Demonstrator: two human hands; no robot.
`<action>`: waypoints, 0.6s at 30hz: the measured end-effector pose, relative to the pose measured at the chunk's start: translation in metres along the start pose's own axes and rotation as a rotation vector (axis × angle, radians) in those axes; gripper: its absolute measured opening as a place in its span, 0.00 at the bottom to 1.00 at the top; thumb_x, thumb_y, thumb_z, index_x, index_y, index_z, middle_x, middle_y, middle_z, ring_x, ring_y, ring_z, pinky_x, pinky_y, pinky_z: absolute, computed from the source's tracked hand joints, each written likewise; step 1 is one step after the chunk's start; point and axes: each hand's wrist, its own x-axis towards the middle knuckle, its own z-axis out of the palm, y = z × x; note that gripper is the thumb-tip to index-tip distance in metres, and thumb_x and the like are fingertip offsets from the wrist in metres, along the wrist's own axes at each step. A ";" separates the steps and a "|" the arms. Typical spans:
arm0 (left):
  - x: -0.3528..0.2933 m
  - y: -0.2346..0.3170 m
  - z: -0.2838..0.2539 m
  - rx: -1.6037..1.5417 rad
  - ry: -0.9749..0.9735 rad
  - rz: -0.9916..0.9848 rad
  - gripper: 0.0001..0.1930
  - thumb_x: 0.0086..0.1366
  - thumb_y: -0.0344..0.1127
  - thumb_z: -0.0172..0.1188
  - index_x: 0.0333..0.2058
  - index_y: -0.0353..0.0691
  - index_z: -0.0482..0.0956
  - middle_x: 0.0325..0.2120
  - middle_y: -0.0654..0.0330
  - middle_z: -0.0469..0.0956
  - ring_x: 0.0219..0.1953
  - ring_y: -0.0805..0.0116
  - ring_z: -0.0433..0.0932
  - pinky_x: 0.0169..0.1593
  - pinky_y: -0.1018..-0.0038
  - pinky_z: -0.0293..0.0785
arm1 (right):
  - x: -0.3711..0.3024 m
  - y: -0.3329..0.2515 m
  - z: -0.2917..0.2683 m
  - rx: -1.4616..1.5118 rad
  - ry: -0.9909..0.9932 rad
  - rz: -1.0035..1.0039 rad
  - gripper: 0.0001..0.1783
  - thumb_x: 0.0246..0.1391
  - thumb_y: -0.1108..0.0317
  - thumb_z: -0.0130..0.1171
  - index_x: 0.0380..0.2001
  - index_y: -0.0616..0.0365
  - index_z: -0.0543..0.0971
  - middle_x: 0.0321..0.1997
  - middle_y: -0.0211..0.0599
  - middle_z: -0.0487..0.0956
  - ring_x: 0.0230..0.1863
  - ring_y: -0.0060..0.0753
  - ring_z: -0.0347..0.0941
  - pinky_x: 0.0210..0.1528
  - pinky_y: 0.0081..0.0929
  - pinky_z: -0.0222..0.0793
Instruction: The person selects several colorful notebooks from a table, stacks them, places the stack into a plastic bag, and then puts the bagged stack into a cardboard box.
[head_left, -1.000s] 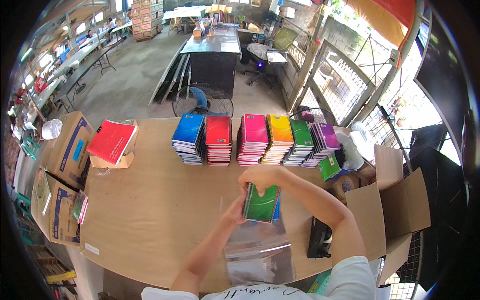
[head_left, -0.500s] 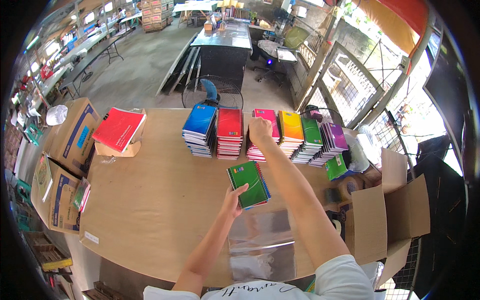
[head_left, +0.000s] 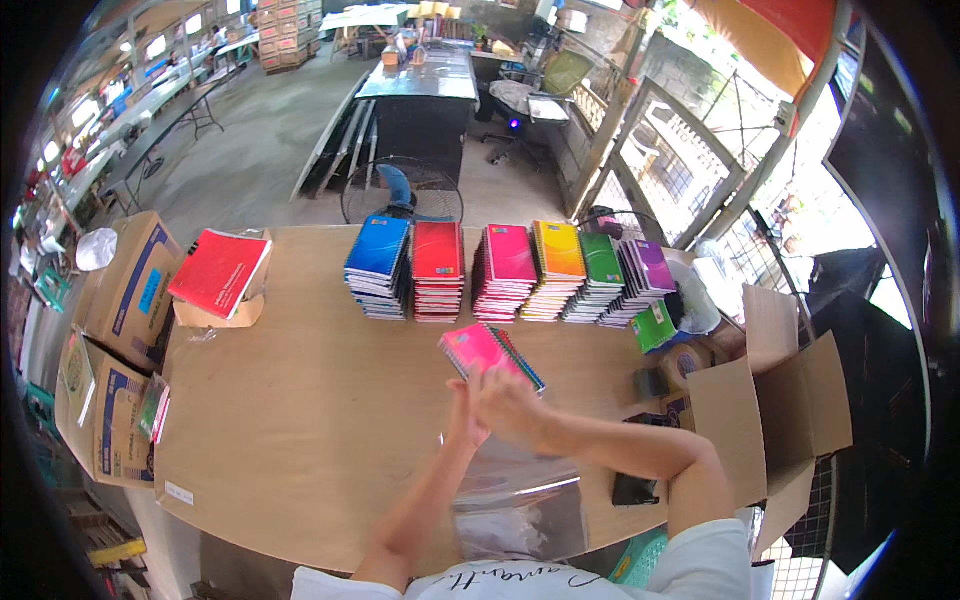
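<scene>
Left hand [head_left: 466, 418] held notebooks [head_left: 472, 346], pink uppermost; right hand [head_left: 508, 406] blurred over them, grip unclear. Looked light, stiff, slick: best clasped across sides.

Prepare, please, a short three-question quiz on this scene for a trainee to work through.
1. Which colour is the top cover of the held notebook bundle: (a) yellow, (b) pink or (c) purple?
2. True or false: in the row, the red stack stands between the blue stack and the pink stack.
3. Fill in: the notebook stack at the row's right end has a ____ top cover.

Key: 1. b; 2. true; 3. purple.
</scene>
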 end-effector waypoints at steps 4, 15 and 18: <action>0.000 0.013 -0.015 0.086 0.067 -0.063 0.20 0.59 0.44 0.59 0.46 0.40 0.71 0.39 0.58 0.78 0.42 0.63 0.78 0.50 0.66 0.74 | 0.002 0.034 0.007 0.531 -0.125 0.159 0.10 0.43 0.68 0.59 0.33 0.51 0.78 0.27 0.40 0.78 0.30 0.45 0.77 0.32 0.31 0.73; 0.017 0.041 0.021 0.414 0.189 -0.076 0.25 0.50 0.24 0.62 0.49 0.36 0.66 0.41 0.56 0.74 0.42 0.59 0.78 0.47 0.60 0.77 | 0.009 0.220 0.128 0.327 0.447 0.478 0.22 0.46 0.80 0.54 0.48 0.60 0.73 0.48 0.45 0.77 0.50 0.40 0.74 0.54 0.34 0.69; 0.016 0.040 0.016 0.510 0.243 -0.087 0.26 0.51 0.26 0.62 0.50 0.37 0.66 0.42 0.55 0.74 0.43 0.60 0.77 0.47 0.61 0.77 | -0.007 0.168 0.060 0.499 0.714 0.390 0.18 0.41 0.84 0.53 0.39 0.59 0.78 0.43 0.43 0.80 0.45 0.38 0.78 0.47 0.30 0.74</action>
